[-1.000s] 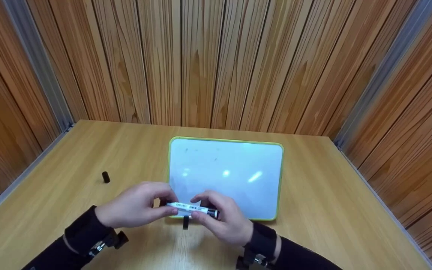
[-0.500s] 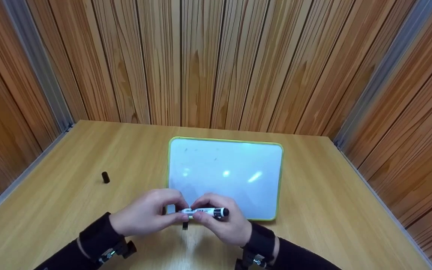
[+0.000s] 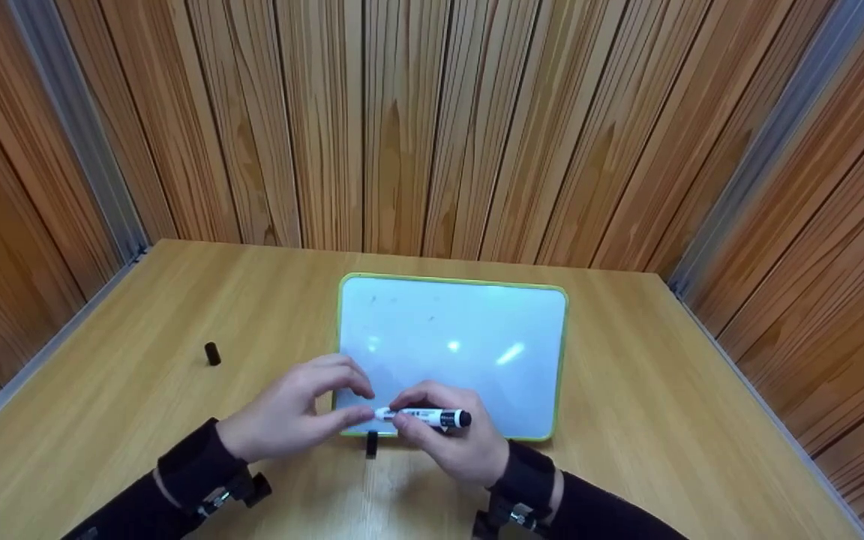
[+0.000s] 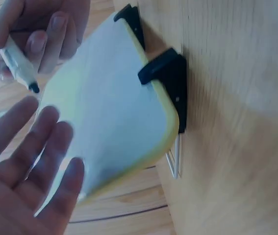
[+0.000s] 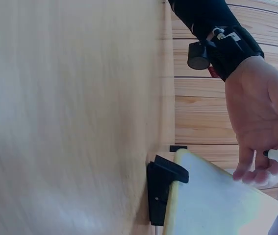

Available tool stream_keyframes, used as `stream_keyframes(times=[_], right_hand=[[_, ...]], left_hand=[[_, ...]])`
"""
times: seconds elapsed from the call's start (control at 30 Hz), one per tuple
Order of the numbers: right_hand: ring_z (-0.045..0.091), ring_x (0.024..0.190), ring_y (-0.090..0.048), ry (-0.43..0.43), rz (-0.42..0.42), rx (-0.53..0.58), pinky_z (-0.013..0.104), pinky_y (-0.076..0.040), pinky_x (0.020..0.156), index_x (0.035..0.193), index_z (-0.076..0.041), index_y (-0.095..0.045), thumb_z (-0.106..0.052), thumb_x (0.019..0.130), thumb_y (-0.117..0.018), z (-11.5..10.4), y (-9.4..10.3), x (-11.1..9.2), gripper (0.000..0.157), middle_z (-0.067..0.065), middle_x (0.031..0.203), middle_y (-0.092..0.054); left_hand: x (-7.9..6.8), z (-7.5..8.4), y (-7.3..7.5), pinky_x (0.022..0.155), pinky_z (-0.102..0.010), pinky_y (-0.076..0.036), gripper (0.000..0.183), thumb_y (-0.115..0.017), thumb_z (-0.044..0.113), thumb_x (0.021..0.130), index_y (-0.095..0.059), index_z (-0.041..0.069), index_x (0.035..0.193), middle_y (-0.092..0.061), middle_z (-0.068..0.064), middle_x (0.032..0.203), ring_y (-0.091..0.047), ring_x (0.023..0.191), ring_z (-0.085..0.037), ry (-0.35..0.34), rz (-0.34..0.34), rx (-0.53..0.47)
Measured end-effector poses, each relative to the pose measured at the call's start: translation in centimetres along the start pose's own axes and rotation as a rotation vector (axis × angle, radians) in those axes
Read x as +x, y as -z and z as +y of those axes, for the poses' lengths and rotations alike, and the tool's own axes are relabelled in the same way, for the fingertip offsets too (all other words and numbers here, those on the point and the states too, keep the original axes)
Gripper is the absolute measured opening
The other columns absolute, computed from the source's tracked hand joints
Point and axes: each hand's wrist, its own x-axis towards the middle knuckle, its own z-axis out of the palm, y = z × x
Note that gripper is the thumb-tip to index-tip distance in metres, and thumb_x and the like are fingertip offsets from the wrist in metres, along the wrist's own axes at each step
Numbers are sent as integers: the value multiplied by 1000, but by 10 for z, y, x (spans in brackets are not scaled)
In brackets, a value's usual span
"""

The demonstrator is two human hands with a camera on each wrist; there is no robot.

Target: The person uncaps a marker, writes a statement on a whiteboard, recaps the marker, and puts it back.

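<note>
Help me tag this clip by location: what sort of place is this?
Probably a small booth or enclosed workstation, though its exact use can't be told. Wood-patterned panels stand on three sides, a wooden-looking table spans the space between them, and a small whiteboard is propped on it.

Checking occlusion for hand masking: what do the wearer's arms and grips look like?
Long black fabric sleeves, wide black fabric wristbands. Each wrist carries a small black device on a silver metal fitting. Right-wrist view: small red patch near the left band. Left grip and right grip: bare hands, no gloves. No cables discernible.
</note>
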Motion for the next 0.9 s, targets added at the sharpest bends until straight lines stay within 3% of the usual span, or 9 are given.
stream_keyframes(times=[0.07, 0.17, 0.27, 0.37, 0.5, 0.63, 0.77, 0.9], right_hand=[[11, 82, -72, -4, 12, -8, 28, -62, 66, 114, -1, -76, 7, 103, -71, 0, 2, 1, 15, 19, 92, -77], [13, 82, -73, 0, 28, -24, 28, -61, 64, 115, -1, -76, 8, 103, -70, 0, 6, 3, 16, 23, 92, -76], [19, 79, -73, 23, 34, -29, 26, -59, 61, 115, 0, -76, 10, 103, -69, 0, 9, 4, 17, 25, 92, -76], [28, 75, -73, 34, 36, -30, 25, -57, 60, 117, 0, -75, 11, 103, -68, 0, 11, 5, 19, 26, 92, -76], [38, 72, -71, 17, 41, -34, 24, -56, 59, 118, 0, -75, 10, 104, -68, -1, 13, 5, 18, 26, 92, -76], [40, 69, -68, -4, 48, -35, 22, -55, 59, 117, 0, -76, 8, 105, -68, -2, 14, 4, 16, 24, 92, -76], [33, 65, -66, 10, 52, -42, 23, -54, 57, 117, 0, -75, 9, 105, -67, -1, 16, 5, 17, 22, 90, -75], [32, 65, -65, 7, 57, -41, 22, -53, 57, 118, 0, -76, 9, 105, -67, 0, 17, 6, 18, 24, 90, -75]], left_hand=[[1, -4, 1, 90, -38, -63, 9, -79, 12, 105, -78, 11, 114, -75, 3, 111, -71, 103, -17, -7, 81, 31], [1, -9, 2, 88, -32, -62, 8, -79, 7, 104, -77, 11, 111, -73, 7, 108, -70, 99, -13, 49, 217, 91], [0, -13, 3, 84, -28, -58, 8, -79, 8, 104, -71, 9, 108, -68, 6, 103, -65, 95, -13, 177, 367, 158], [-1, -16, 4, 83, -29, -52, 17, -77, 15, 107, -65, 5, 113, -63, -2, 105, -60, 97, -17, 360, 454, 136], [-2, -24, 0, 92, -36, -52, 37, -72, 26, 112, -59, 2, 136, -64, -13, 121, -60, 111, -23, 566, 412, -27], [-5, -30, -11, 105, -44, -53, 58, -69, 33, 113, -50, -1, 156, -64, -15, 135, -61, 125, -27, 677, 305, -184], [-6, -31, -22, 113, -45, -52, 65, -68, 37, 113, -45, -1, 161, -63, -16, 147, -60, 135, -28, 730, 242, -324], [-9, -29, -28, 114, -40, -53, 60, -65, 29, 116, -43, -5, 161, -60, -22, 156, -59, 142, -31, 690, 207, -444]])
